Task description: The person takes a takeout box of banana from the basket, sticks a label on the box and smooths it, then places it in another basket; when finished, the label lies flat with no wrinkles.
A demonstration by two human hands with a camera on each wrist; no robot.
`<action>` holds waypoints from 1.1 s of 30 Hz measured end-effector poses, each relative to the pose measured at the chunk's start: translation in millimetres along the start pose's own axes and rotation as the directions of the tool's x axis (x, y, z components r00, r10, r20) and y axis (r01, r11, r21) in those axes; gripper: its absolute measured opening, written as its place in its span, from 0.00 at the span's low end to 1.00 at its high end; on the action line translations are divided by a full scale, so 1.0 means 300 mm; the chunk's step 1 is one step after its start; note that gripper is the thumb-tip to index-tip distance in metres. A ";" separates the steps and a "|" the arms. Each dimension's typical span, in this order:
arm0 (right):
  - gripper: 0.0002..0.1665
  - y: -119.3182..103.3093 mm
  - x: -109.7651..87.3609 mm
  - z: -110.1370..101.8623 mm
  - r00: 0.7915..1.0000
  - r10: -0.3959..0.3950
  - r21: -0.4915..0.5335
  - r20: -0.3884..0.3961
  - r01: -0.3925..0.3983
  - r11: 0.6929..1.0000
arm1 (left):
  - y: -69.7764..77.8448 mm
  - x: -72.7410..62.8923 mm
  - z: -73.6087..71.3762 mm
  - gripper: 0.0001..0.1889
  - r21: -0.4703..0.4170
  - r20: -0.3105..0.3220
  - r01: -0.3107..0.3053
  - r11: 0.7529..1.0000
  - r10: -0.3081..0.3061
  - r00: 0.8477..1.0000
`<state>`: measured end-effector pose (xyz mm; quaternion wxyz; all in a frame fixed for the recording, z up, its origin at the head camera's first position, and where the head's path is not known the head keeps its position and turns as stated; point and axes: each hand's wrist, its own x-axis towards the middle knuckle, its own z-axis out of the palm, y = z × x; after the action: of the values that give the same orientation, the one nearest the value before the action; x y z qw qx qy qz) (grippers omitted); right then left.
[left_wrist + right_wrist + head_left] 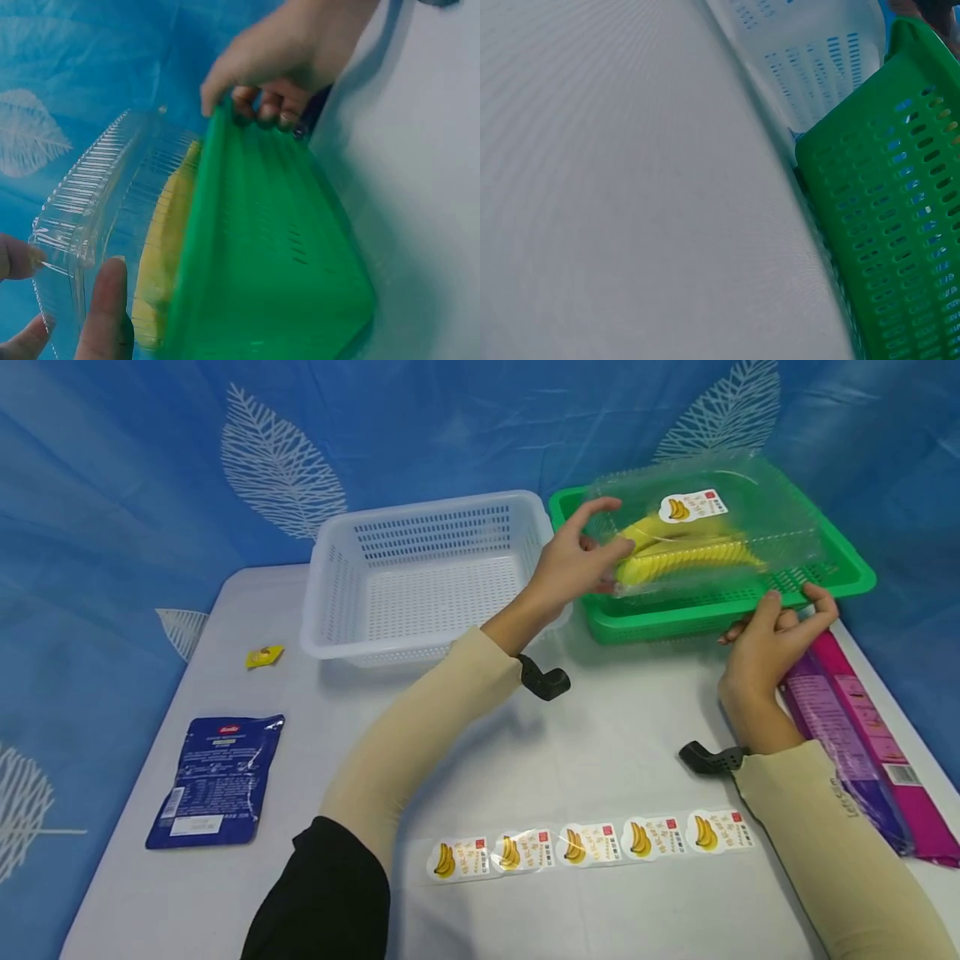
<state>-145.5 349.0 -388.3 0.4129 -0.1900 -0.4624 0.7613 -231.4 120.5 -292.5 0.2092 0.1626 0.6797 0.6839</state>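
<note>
My left hand (pixel 570 564) grips the left end of a clear plastic clamshell box (pixel 780 522), its thumb and fingers at the edge. Bananas (pixel 686 560) show through the box, and a white banana label sticker (pixel 693 507) is on top. The box sits over the green basket (pixel 660 625), overlapping its rim. My right hand (pixel 761 647) holds the basket's front rim near the right corner, thumb above and fingers curled under, as the left wrist view shows. The right wrist view shows mainly the slotted side of the green basket (pixel 877 232).
A white basket (pixel 427 647) stands left of the green one. A strip of banana stickers (pixel 588 847) lies at the front. A blue pouch (pixel 217 781) and a small yellow packet (pixel 264 657) lie at left. Purple and pink packaging (pixel 862 735) lies at right, beside my forearm.
</note>
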 end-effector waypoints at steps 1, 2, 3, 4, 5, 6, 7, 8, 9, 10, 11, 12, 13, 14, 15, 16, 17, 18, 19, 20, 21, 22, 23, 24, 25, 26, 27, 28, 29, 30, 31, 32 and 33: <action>0.21 0.001 0.000 0.000 1.000 -0.006 0.003 0.000 0.006 1.000 | -0.005 0.005 0.003 0.28 0.017 -0.003 0.015 1.000 -0.014 1.000; 0.21 0.001 0.001 -0.001 1.000 -0.011 0.006 -0.001 0.011 1.000 | -0.010 0.009 0.005 0.28 0.035 -0.005 0.027 0.999 -0.027 1.000; 0.21 0.002 0.001 -0.002 1.000 -0.017 0.006 -0.002 0.017 1.000 | -0.013 0.013 0.008 0.28 0.061 -0.009 0.040 0.997 -0.039 0.999; 0.20 0.002 0.002 -0.002 1.000 -0.022 0.006 -0.003 0.022 1.000 | -0.014 0.016 0.011 0.29 0.085 -0.013 0.050 0.995 -0.049 0.999; 0.20 0.003 0.002 -0.003 1.000 -0.026 0.006 -0.003 0.026 1.000 | -0.015 0.021 0.015 0.29 0.113 -0.018 0.060 0.992 -0.059 0.998; 0.20 0.002 0.003 -0.004 1.000 -0.027 0.005 -0.003 0.027 1.000 | -0.014 0.025 0.019 0.29 0.137 -0.017 0.067 0.988 -0.066 0.998; 0.20 0.003 0.004 -0.005 1.000 -0.028 0.003 -0.002 0.028 1.000 | -0.011 0.030 0.023 0.29 0.160 -0.016 0.076 0.984 -0.074 0.997; 0.19 0.003 0.004 -0.006 1.000 -0.031 0.001 -0.001 0.031 1.000 | -0.008 0.035 0.028 0.29 0.181 -0.011 0.079 0.980 -0.078 0.997; 0.19 0.003 0.004 -0.006 0.999 -0.035 -0.002 -0.002 0.035 0.999 | -0.004 0.040 0.034 0.29 0.205 -0.005 0.082 0.975 -0.083 0.997; 0.19 0.003 0.004 -0.006 0.999 -0.039 -0.005 -0.002 0.039 0.999 | -0.001 0.044 0.039 0.29 0.222 0.001 0.085 0.971 -0.087 0.996; 0.19 0.004 0.003 -0.006 0.999 -0.041 -0.008 0.002 0.041 0.999 | 0.001 0.047 0.044 0.29 0.242 0.008 0.091 0.966 -0.096 0.995; 0.19 0.005 0.003 -0.004 0.999 -0.044 -0.012 0.007 0.044 0.999 | 0.002 0.049 0.048 0.28 0.260 0.010 0.098 0.961 -0.105 0.994; 0.19 0.007 0.002 -0.002 0.999 -0.046 -0.015 0.011 0.046 0.999 | 0.002 0.051 0.052 0.28 0.280 0.007 0.107 0.954 -0.113 0.994; 0.19 0.009 0.002 0.000 0.999 -0.048 -0.016 0.016 0.048 0.999 | 0.000 0.052 0.056 0.28 0.299 -0.002 0.113 0.947 -0.118 0.993; 0.20 0.011 0.002 0.002 0.999 -0.049 -0.020 0.021 0.049 0.999 | -0.002 0.054 0.059 0.28 0.318 -0.014 0.119 0.941 -0.121 0.993; 0.20 0.012 0.002 0.004 0.998 -0.050 -0.023 0.026 0.050 0.998 | -0.005 0.057 0.063 0.28 0.335 -0.027 0.126 0.934 -0.124 0.992; 0.21 0.013 0.003 0.006 0.998 -0.050 -0.027 0.028 0.051 0.998 | -0.007 0.060 0.067 0.28 0.360 -0.039 0.130 0.924 -0.125 0.991; 0.21 0.014 0.004 0.007 0.998 -0.051 -0.031 0.026 0.052 0.998 | -0.009 0.064 0.072 0.28 0.392 -0.048 0.131 0.911 -0.121 0.991; 0.21 0.013 0.004 0.007 0.998 -0.053 -0.033 0.022 0.054 0.998 | -0.010 0.068 0.077 0.29 0.428 -0.053 0.127 0.895 -0.116 0.992; 0.21 0.013 0.004 0.007 0.998 -0.056 -0.036 0.017 0.057 0.998 | -0.012 0.072 0.082 0.29 0.464 -0.054 0.125 0.877 -0.112 0.992; 0.20 0.011 0.005 0.007 0.998 -0.057 -0.040 0.013 0.058 0.998 | -0.013 0.076 0.088 0.29 0.499 -0.051 0.119 0.859 -0.108 0.993; 0.20 0.010 0.005 0.006 0.998 -0.057 -0.043 0.010 0.058 0.997 | -0.014 0.079 0.093 0.30 0.532 -0.047 0.113 0.839 -0.104 0.993; 0.19 0.009 0.005 0.005 0.998 -0.058 -0.051 0.007 0.058 0.997 | -0.014 0.082 0.097 0.30 0.559 -0.044 0.108 0.822 -0.101 0.994; 0.19 0.008 0.005 0.005 0.998 -0.060 -0.054 0.008 0.060 0.997 | -0.014 0.084 0.101 0.30 0.579 -0.041 0.104 0.809 -0.098 0.994; 0.19 0.007 0.006 0.005 0.998 -0.062 -0.059 0.011 0.063 0.996 | -0.014 0.085 0.103 0.30 0.591 -0.040 0.101 0.800 -0.096 0.995; 0.19 0.006 0.006 0.004 0.998 -0.062 -0.065 0.013 0.063 0.996 | -0.014 0.085 0.106 0.30 0.597 -0.041 0.099 0.796 -0.093 0.995; 0.19 0.005 0.007 0.004 0.998 -0.063 -0.070 0.015 0.064 0.995 | -0.014 0.085 0.108 0.30 0.602 -0.042 0.098 0.793 -0.091 0.995; 0.18 0.005 0.007 0.003 0.998 -0.065 -0.074 0.017 0.066 0.995 | -0.014 0.085 0.110 0.30 0.607 -0.044 0.100 0.789 -0.092 0.995; 0.18 0.006 0.007 0.002 0.998 -0.065 -0.077 0.018 0.066 0.995 | -0.014 0.085 0.113 0.30 0.619 -0.044 0.100 0.779 -0.093 0.995; 0.18 0.006 0.007 0.001 0.998 -0.065 -0.076 0.021 0.066 0.995 | -0.016 0.085 0.116 0.30 0.636 -0.041 0.098 0.765 -0.094 0.995; 0.18 0.008 0.007 0.000 0.998 -0.064 -0.077 0.021 0.065 0.995 | -0.017 0.085 0.119 0.31 0.653 -0.038 0.101 0.751 -0.101 0.994; 0.18 0.009 0.006 -0.002 0.998 -0.060 -0.078 0.018 0.061 0.995 | -0.017 0.086 0.123 0.31 0.673 -0.034 0.102 0.733 -0.107 0.994; 0.18 0.010 0.006 -0.003 0.998 -0.057 -0.078 0.016 0.058 0.995 | -0.017 0.086 0.128 0.32 0.693 -0.030 0.104 0.713 -0.116 0.993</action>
<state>-147.2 350.2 -391.1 0.4238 -0.1875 -0.4998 0.7318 -233.8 166.5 -298.5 0.1787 0.1937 0.8929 0.3650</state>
